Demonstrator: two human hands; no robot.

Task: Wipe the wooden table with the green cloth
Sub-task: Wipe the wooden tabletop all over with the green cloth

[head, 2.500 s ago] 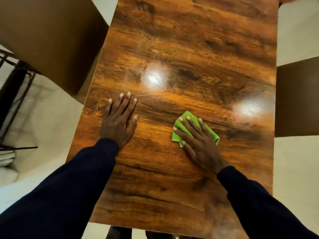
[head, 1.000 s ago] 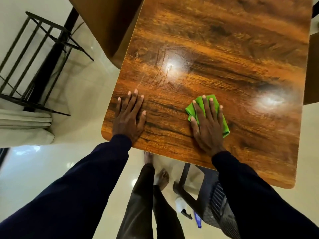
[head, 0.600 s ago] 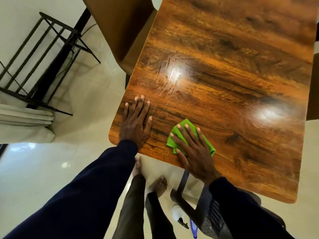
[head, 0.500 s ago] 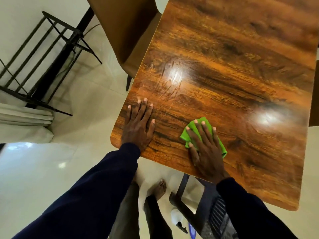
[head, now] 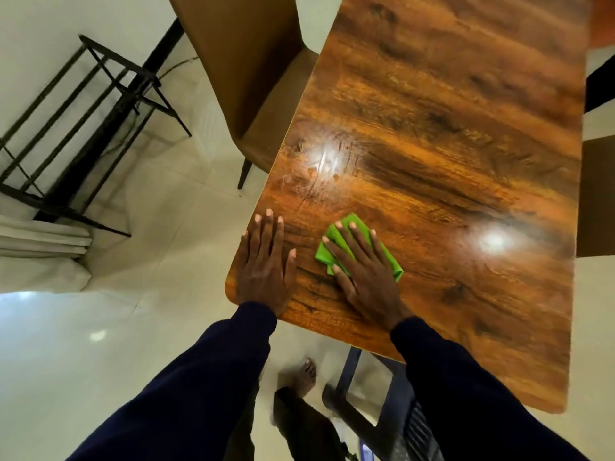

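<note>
The glossy wooden table (head: 449,134) fills the right of the head view, its near left corner under my hands. A folded green cloth (head: 332,251) lies near that corner. My right hand (head: 364,271) presses flat on the cloth with fingers spread, covering most of it. My left hand (head: 264,264) rests flat on the bare wood at the table's left edge, fingers together, holding nothing. Faint wipe streaks show around the light reflection further up the table.
A brown chair (head: 253,71) is tucked in at the table's left side. A black metal rack (head: 83,134) stands on the pale floor at the left, with white cloth (head: 40,247) below it. A dark chair (head: 399,417) and my bare foot (head: 304,377) are under the near edge.
My right hand has slid the green cloth left, closer to my left hand and the table's near left corner. The left hand has stayed flat at the edge.
</note>
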